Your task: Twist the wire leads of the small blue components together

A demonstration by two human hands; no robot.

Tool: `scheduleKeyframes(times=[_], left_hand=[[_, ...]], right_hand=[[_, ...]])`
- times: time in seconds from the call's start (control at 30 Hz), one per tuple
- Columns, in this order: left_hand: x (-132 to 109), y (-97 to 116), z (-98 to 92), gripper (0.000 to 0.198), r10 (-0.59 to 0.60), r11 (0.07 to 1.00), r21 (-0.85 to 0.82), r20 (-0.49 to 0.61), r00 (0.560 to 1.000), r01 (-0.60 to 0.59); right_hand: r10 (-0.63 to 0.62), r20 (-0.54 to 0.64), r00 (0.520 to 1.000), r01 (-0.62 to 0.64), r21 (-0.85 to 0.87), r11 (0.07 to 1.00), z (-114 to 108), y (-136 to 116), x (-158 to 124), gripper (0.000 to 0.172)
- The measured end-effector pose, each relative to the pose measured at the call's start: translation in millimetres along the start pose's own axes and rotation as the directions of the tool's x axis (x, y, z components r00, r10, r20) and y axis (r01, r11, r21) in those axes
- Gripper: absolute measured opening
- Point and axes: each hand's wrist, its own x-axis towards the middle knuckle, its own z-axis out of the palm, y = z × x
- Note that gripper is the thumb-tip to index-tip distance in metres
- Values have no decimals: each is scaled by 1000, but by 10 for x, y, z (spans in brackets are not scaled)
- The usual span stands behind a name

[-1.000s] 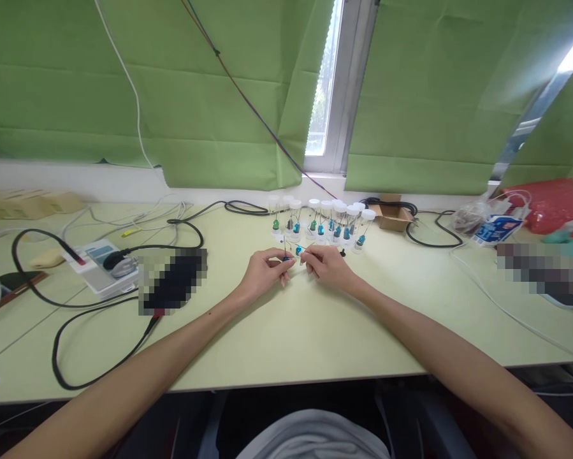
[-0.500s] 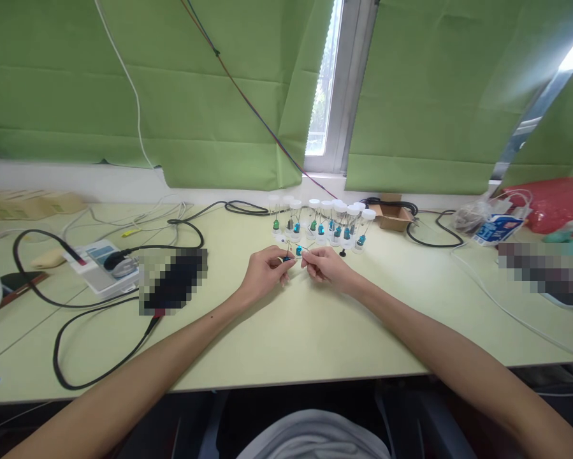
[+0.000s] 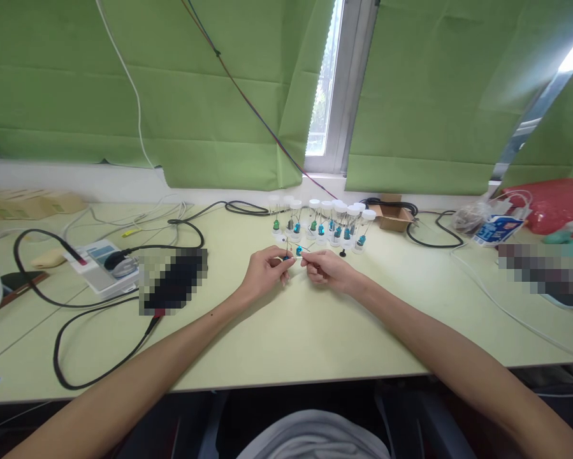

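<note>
My left hand (image 3: 266, 266) is closed in a pinch on a small dark-blue piece (image 3: 287, 258) with a thin dark stem sticking up. Facing it, my right hand (image 3: 331, 268) pinches a thin pale rod (image 3: 298, 257) that spans the narrow gap between the hands; its exact kind is too small to tell. Just beyond the fingertips lies a bright blue piece (image 3: 299, 250) with thin wire-like stems. Behind the hands stand several clear vials (image 3: 321, 229) with white caps, each holding a small blue, green or dark piece on stems.
A small black part (image 3: 342, 253) lies right of my hands. Farther back is an open cardboard box (image 3: 395, 217) beside black cable. On the left are a white power strip (image 3: 99, 271), black cables and a blurred dark device (image 3: 174, 280). A red bag (image 3: 561, 204) sits far right.
My hands stay in almost the same place. The right fingers have shifted slightly, and the stem at my left fingertips stands a little more upright.
</note>
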Motion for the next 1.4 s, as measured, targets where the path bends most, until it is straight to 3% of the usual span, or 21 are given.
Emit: scheduleKeyframes(times=[0.1, 0.2, 0.27, 0.33, 0.43, 0.53, 0.67, 0.87, 1.07, 1.4], left_hand=[[13, -9, -6, 28, -57, 997, -45, 5, 998, 57], [22, -16, -10, 31, -124, 989, -85, -10, 992, 123], [25, -18, -15, 32, -155, 982, -116, -16, 988, 152], [29, -20, -20, 33, -175, 975, -140, -18, 984, 171], [35, -25, -25, 33, -197, 971, -145, -23, 980, 191], [38, -33, -24, 33, -202, 970, -139, -17, 979, 198], [34, -31, -18, 32, -194, 971, -144, 10, 981, 193], [19, -17, -20, 31, -185, 975, -119, 21, 982, 186], [-6, 25, -22, 32, -158, 985, -69, 42, 987, 160], [-22, 45, -19, 29, -134, 991, -19, 30, 991, 135]], right_hand=[[-80, -7, 997, 80, -84, 993, -1, 22, 5, 35], [-267, -60, 962, 236, -311, 921, -20, 61, 16, 40], [-459, -74, 885, 357, -525, 773, -47, 91, 32, 39], [-626, -4, 780, 437, -712, 549, -89, 118, 57, 33], [-727, 174, 665, 490, -836, 248, -169, 145, 110, 19], [-741, 292, 604, 514, -854, 82, -241, 149, 154, 13], [-722, 395, 568, 549, -835, -24, -287, 132, 170, 15], [-693, 434, 576, 556, -829, -57, -295, 118, 162, 21], [-676, 392, 624, 593, -801, 83, -308, 128, 165, 22], [-650, 255, 716, 540, -792, 284, -184, 92, 73, 25]])
